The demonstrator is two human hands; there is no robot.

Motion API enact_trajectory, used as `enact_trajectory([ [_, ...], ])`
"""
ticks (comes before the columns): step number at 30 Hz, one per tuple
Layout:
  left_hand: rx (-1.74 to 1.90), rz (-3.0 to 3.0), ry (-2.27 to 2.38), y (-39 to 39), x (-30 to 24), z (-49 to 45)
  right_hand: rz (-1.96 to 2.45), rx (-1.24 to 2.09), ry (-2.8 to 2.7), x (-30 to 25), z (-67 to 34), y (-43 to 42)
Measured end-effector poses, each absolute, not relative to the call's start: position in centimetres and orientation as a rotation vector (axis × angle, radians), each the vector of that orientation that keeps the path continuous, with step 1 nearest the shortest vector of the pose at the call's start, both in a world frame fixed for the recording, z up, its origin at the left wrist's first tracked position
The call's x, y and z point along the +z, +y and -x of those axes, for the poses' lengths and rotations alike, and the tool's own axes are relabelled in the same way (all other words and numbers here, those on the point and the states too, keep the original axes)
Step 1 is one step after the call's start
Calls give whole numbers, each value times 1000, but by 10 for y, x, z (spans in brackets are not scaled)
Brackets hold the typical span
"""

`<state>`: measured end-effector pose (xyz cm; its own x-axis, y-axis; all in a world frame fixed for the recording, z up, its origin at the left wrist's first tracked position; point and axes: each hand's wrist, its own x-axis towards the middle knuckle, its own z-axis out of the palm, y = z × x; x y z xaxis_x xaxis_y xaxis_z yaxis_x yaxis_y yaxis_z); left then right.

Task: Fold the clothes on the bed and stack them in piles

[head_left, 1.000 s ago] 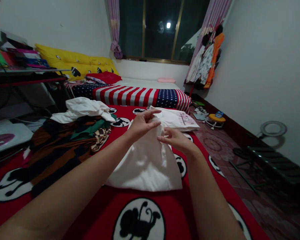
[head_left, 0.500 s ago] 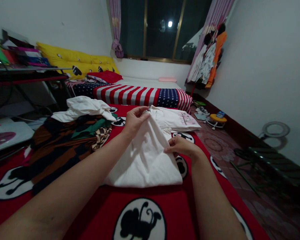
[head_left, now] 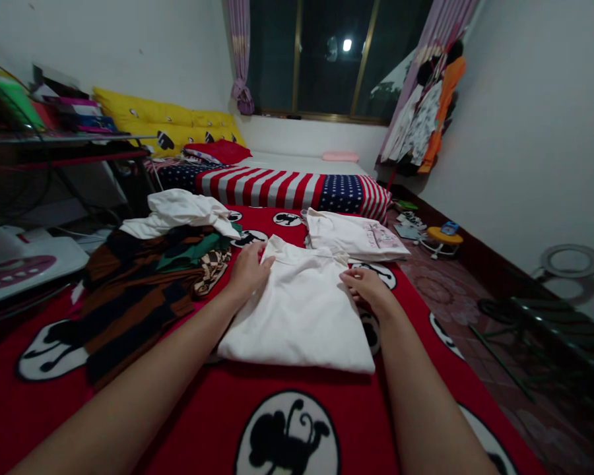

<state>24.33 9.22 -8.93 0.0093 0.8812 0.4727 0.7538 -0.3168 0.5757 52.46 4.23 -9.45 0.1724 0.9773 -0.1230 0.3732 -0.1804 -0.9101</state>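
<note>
A folded white garment (head_left: 301, 310) lies flat on the red blanket (head_left: 188, 402) printed with black-and-white cartoon roundels. My left hand (head_left: 247, 270) rests on the garment's far left corner, fingers curled over the edge of the cloth. At the far right edge, my right hand (head_left: 366, 285) pinches the cloth with bent fingers. Just beyond lies a second folded white garment (head_left: 351, 235) with a pink print.
A heap of brown, black, green and white clothes (head_left: 153, 264) lies to the left. Beyond is a stars-and-stripes bedcover (head_left: 287, 187), yellow pillows (head_left: 163, 122) and a window. A clothes rack (head_left: 426, 119) stands at right; small items and a yellow stool (head_left: 443, 239) sit on the floor.
The raised far flap of the white garment has been laid down flat. Both hands came down with it and now sit at its far corners.
</note>
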Motion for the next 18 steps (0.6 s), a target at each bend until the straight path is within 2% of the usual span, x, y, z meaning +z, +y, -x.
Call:
enact_trajectory([
  [7, 990, -1955, 1864, 86, -105, -227, 1476, 666, -1424, -110, -504, 58],
  [12, 1145, -1750, 1717, 96, -113, -223, 1413, 696, -1460, -116, -495, 56],
  [18, 1280, -1638, 1616, 98, -122, -218, 1608, 579, -1265, -115, -507, 55],
])
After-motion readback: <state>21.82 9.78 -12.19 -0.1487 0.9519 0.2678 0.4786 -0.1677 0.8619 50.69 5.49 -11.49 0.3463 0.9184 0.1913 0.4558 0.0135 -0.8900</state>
